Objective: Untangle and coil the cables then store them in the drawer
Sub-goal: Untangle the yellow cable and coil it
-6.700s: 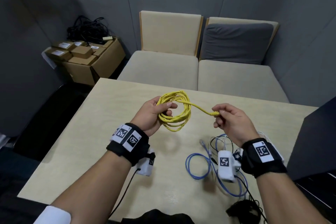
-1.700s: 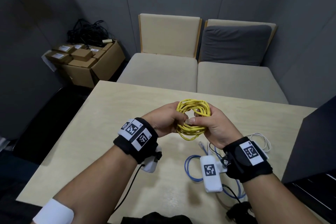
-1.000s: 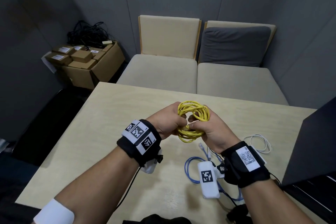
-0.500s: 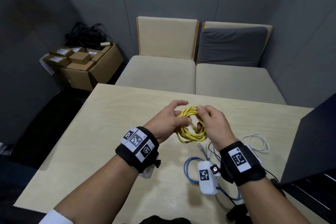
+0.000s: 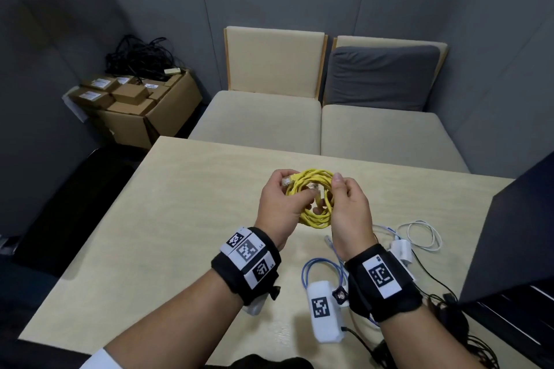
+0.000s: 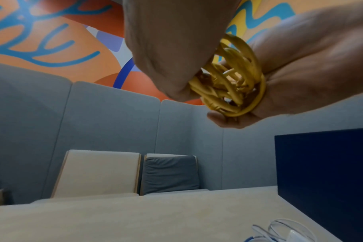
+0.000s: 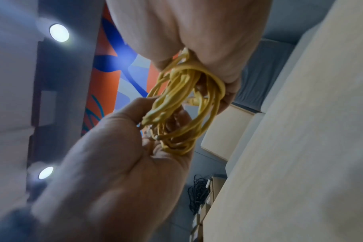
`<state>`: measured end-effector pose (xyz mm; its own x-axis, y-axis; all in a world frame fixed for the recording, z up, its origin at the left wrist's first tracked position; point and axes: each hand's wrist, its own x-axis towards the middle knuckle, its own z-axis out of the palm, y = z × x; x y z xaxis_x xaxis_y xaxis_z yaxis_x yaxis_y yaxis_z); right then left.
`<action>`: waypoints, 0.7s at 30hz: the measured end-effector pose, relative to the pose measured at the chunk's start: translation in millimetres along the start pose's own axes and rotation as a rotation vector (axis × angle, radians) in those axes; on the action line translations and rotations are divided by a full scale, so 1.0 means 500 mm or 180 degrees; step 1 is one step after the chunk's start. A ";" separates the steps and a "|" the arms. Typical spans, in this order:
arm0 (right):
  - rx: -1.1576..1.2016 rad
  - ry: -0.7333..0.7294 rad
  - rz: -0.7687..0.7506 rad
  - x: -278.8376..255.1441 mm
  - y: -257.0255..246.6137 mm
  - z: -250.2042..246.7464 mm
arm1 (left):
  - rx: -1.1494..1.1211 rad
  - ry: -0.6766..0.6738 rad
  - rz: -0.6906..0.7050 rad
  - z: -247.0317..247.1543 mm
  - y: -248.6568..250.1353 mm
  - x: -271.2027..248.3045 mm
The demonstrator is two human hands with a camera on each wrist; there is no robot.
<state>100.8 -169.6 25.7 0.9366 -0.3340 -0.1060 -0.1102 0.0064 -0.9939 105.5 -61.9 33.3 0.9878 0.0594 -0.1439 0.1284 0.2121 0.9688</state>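
A coiled yellow cable [image 5: 314, 198] hangs in the air above the middle of the table [image 5: 168, 219], held between both hands. My left hand [image 5: 281, 204] grips the coil's left side, and a clear plug end sticks out by its fingertips. My right hand [image 5: 347, 207] grips the right side with its thumb on top. The left wrist view shows the yellow coil [image 6: 230, 78] squeezed between the two palms. In the right wrist view the yellow coil [image 7: 182, 111] runs from my right fingers to the left palm. A blue cable [image 5: 317, 266] and a white cable [image 5: 422, 234] lie loose on the table.
A dark blue cabinet [image 5: 509, 249] stands at the table's right edge. Black cables [image 5: 443, 320] trail near the front right corner. Two beige seats [image 5: 299, 117] stand behind the table. An open cardboard box [image 5: 138, 105] with small boxes and black cords stands at the back left.
One end of the yellow cable, stretched out to my right hand 6.7 s ago, is now in the coil. Both hands hold the coil slightly farther out than before.
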 end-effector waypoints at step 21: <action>-0.2065 -0.1915 -0.0936 0.042 -0.128 -0.062 | 0.0779 -0.1351 -0.0242 -0.042 0.039 0.019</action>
<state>117.0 -206.1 87.8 0.9512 0.3071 -0.0311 0.1645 -0.5895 -0.7909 115.4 -36.6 46.6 0.9171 -0.3605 -0.1704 0.1681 -0.0378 0.9850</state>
